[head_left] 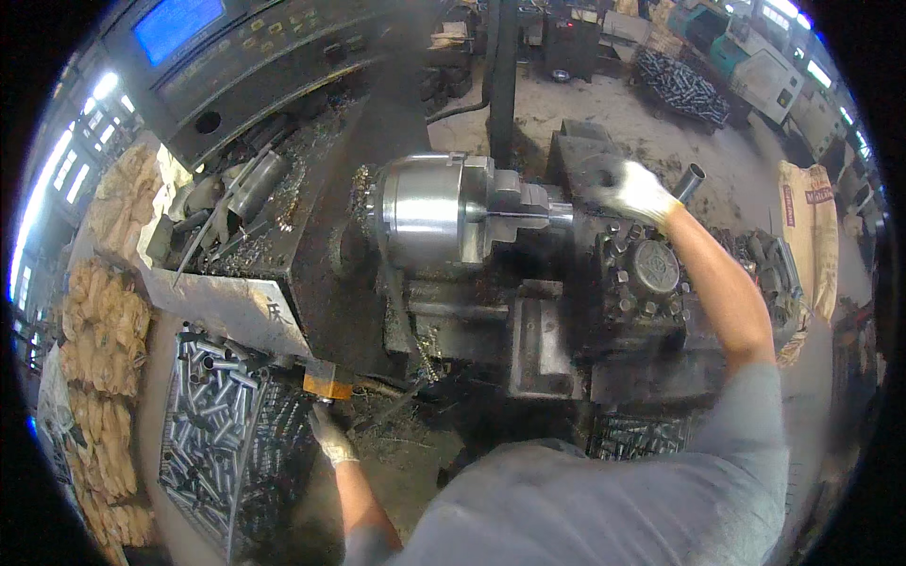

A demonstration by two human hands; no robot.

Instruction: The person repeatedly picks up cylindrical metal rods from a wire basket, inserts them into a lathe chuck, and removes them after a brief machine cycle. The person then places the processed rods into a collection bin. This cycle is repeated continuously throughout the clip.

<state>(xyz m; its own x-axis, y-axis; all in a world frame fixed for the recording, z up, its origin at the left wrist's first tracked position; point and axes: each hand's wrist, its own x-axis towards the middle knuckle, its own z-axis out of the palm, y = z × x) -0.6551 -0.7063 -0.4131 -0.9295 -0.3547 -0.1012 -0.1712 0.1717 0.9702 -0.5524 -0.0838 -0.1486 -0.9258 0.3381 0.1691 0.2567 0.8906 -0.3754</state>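
Observation:
My right hand (pixel 634 193), in a white work glove, is stretched out over the far side of the lathe. It is smeared by motion, so its fingers do not show clearly. Just left of it, a short bright metal tube (pixel 562 214) sticks out of the jaws of a shiny lathe chuck (pixel 423 203). Below the right forearm sits a dark tool post (pixel 653 269) with several bolts. My left hand (pixel 332 437), also gloved, is low beside the machine, just under an orange block (pixel 327 385). Its fingertips are too dark to make out.
A crate of cut metal tubes (pixel 209 415) stands at the lower left, beside stacked brown sacks (pixel 104 330). Metal shavings (pixel 302 170) and tools litter the machine's top below a control panel (pixel 236 57). Another tube (pixel 692 179) stands tilted beyond my right wrist.

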